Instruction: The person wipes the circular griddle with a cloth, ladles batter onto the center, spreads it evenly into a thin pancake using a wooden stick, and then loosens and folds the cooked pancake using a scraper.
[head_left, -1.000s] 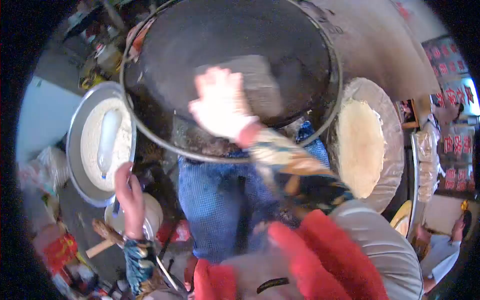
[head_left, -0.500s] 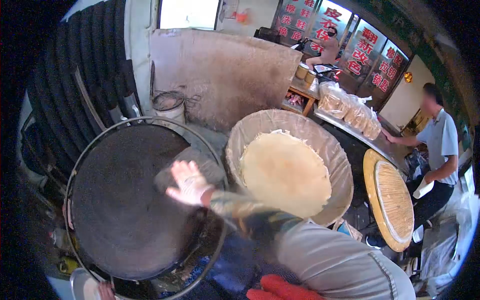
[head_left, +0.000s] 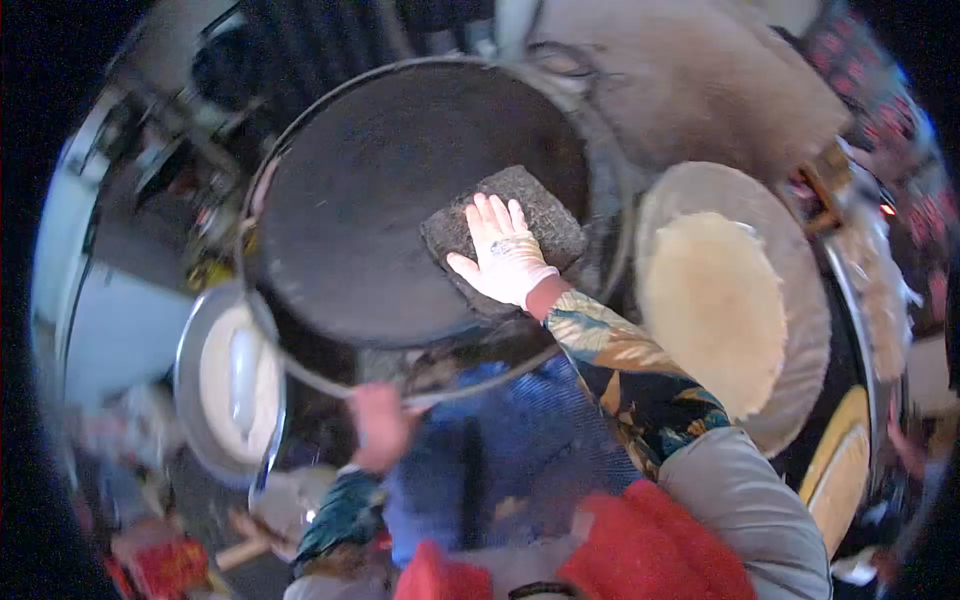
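Observation:
My right hand point(head_left: 503, 252), in a white glove, lies flat with its fingers spread on a dark grey pad point(head_left: 545, 215). The pad rests on the right part of a large round black griddle point(head_left: 400, 180), ringed by a metal hoop point(head_left: 243, 250). Blurred by motion, my left hand point(head_left: 382, 425) is bare and sits at the hoop's near edge, above the blue cloth point(head_left: 510, 450); its fingers are too smeared to read.
Left of the griddle, a metal bowl point(head_left: 190, 385) holds pale batter and a clear bottle point(head_left: 243, 375). To the right, a plastic-lined round basket point(head_left: 800, 300) holds thin pale flatbread point(head_left: 715, 310). A yellow-rimmed round tray point(head_left: 850, 410) stands at the far right.
The view has swung back down and left from the basket side. My right hand and the pad remain together on the griddle's right part. My left hand has come to the hoop's near edge.

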